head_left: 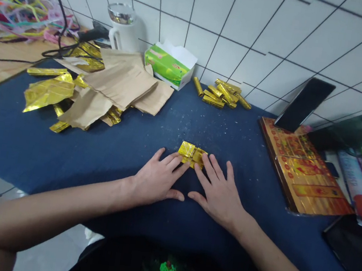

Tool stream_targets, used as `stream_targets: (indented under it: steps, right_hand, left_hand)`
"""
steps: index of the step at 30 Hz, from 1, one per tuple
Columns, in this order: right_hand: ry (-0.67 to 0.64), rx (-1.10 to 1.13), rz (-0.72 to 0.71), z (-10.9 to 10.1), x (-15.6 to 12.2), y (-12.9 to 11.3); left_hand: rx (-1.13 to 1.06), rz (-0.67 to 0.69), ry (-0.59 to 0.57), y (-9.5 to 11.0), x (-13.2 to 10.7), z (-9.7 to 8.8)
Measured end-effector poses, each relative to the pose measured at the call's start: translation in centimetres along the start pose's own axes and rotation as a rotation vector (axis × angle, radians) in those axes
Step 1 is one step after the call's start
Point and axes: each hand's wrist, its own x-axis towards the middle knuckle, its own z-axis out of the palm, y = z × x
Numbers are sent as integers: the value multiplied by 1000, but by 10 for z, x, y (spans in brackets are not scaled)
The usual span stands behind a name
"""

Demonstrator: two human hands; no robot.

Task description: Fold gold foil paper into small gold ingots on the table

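A small piece of folded gold foil paper (187,149) lies flat on the dark blue tabletop in the middle of the view. My left hand (158,177) rests at its left and near side, the fingers spread and the fingertips touching the foil. On the right, my right hand (218,190) has its fingers spread too, with the index and middle fingertips on the foil's right part. Both thumbs point inward over the table, a short gap between them. The fingertips cover part of the foil's near edge.
Rolled gold foil pieces (223,94) lie by the tiled wall. Brown paper sheets (121,78) and crumpled gold foil (50,92) are at left, near a green tissue pack (170,64) and white mug (125,29). At right, a phone (305,103) leans above a gold-red packet (307,171).
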Motion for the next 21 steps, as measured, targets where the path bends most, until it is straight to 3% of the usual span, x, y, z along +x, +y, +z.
stream_targets:
  steps: [8,12,16,21]
  right_hand:
    - [44,29,66,4,-7,0]
    - [60,25,92,-4,-3,-6]
    - [48,42,5,-11,0,-19]
    - [25,91,-80,-4,-1,-27]
  left_hand:
    - [-2,9,1,-2,-1,-2]
    - [22,-4,12,1,-1,-1]
    - [26,-4,20,5,-1,-2]
    - [18,7,18,4,-2,-2]
